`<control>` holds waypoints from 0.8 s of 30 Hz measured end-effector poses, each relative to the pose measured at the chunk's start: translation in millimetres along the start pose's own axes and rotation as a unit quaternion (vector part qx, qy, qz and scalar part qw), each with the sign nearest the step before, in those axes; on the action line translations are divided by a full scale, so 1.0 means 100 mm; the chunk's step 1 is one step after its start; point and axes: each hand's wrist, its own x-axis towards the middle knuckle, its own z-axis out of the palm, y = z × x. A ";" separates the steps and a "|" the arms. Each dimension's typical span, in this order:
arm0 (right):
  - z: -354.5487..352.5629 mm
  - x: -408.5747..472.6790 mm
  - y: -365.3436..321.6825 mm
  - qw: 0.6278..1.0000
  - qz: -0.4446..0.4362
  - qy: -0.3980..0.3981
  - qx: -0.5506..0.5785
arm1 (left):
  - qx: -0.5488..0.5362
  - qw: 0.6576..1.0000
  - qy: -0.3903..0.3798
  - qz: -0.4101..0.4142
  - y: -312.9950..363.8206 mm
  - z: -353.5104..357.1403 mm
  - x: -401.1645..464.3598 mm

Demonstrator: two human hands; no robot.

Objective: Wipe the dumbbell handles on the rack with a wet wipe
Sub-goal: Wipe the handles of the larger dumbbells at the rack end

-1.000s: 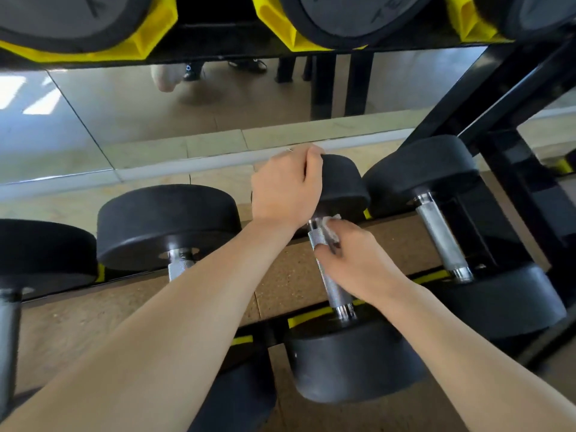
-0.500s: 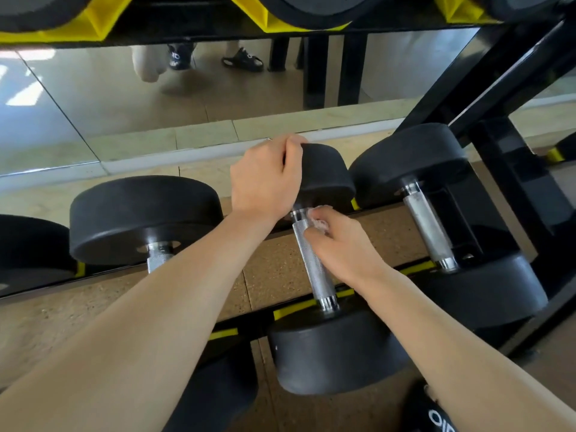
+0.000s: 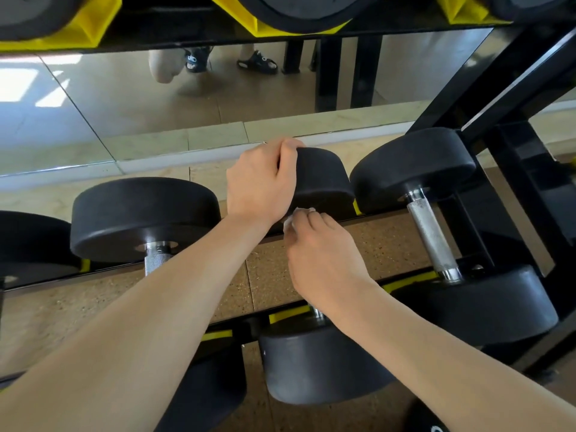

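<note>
The left hand (image 3: 260, 182) reaches over the far head (image 3: 324, 179) of the middle dumbbell, its fingers curled over the top edge of that black rubber disc, gripping it as if to steady it. The right hand (image 3: 324, 260) is closed around the handle of that same dumbbell, fingers bunched together and curled, with the wet wipe (image 3: 294, 217) showing as a small white wad at the fingertips, right up against the far head; the hand hides nearly the whole handle, so only a sliver of chrome (image 3: 316, 313) shows just above the near head (image 3: 314, 366). As a judgement, the wiping of this handle is under way and near the far end of its stroke — whether the full length has been covered cannot be told. The dumbbell to the right has its knurled handle (image 3: 431, 235) bare and untouched by either hand, and the larger one to the left shows a short piece of handle (image 3: 156, 260) beyond the left forearm; nothing on the metal tells whether either has been cleaned. More dumbbells sit in yellow cradles (image 3: 87, 29) on the upper tier — likely work left to do
</note>
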 end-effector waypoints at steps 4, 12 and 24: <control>0.00 0.04 0.00 0.999 -0.043 -0.005 -0.022 | -0.015 1.000 -0.009 -0.007 0.00 -0.01 0.00; 0.05 -0.02 0.22 0.917 0.180 0.049 0.352 | -0.004 1.000 -0.015 -0.010 0.02 -0.04 0.01; 0.35 0.22 0.36 0.608 0.383 -0.092 0.689 | -0.012 1.000 -0.008 -0.012 0.00 -0.01 0.02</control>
